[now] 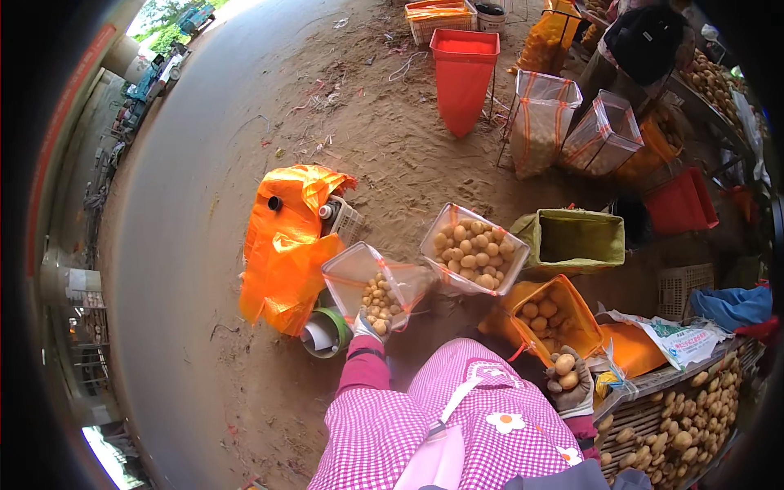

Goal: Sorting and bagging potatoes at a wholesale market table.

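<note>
My left hand (367, 326), in a pale work glove, is at the near rim of a clear mesh bag on a square frame (349, 275). A potato (380, 327) rests against its fingers, and several small potatoes (376, 294) show inside that bag. On the right, my right hand (574, 392) wears a soiled glove and is cupped around several potatoes (566, 372). It is just below an orange mesh bag (569, 306) with larger potatoes in it. Farther ahead, another clear framed bag (450, 214) holds many medium potatoes (471, 251).
A slatted sorting table (631, 422) bearing potatoes is at my lower right. A green bucket (334, 327) and an orange plastic sheet (285, 257) lie left. Beyond are an olive framed bag (582, 266), a red framed bag (465, 67) and a person (649, 43). A paved road (177, 245) runs along the left.
</note>
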`<state>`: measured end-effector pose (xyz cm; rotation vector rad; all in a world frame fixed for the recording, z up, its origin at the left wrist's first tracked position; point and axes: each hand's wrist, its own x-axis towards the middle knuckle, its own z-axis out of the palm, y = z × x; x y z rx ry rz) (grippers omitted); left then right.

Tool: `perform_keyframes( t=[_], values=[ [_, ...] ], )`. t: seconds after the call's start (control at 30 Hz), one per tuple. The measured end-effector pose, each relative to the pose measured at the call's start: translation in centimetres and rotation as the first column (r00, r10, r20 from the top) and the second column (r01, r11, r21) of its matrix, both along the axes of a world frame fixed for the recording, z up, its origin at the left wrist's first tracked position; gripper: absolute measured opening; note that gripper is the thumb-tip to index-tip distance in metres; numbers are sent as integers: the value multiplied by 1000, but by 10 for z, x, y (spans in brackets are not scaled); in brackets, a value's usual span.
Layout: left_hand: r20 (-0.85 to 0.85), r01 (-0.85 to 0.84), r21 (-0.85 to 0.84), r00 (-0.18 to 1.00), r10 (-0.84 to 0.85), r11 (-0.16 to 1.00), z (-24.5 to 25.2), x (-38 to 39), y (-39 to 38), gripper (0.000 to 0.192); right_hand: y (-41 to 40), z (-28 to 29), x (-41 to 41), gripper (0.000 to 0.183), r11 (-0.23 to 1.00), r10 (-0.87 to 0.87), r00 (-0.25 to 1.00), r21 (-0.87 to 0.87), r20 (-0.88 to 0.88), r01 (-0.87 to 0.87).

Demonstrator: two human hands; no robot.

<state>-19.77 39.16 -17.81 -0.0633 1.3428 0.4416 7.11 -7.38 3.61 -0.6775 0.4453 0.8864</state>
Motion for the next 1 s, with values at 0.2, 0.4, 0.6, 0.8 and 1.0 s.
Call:
perform_keyframes(
  t=[0.2,0.4,0.6,0.8,1.0],
  values=[
    [-297,-106,103,946,132,989,6,14,51,69,2,-9,-1,45,994,7,1000,-114,13,-5],
    [-30,160,115,987,-158,980,22,54,-8,65,14,2,-3,48,993,68,994,-99,83,-59],
    [587,864,189,282,-759,467,125,174,-148,77,69,50,2,55,940,271,887,-300,373,-162],
    [854,796,234,107,-510,558,182,196,-181,76,78,82,-12,105,849,452,611,-523,650,-71],
    [913,692,107,215,-346,714,175,174,-164,70,-31,41,3,59,736,219,772,-620,597,271]
  ],
)
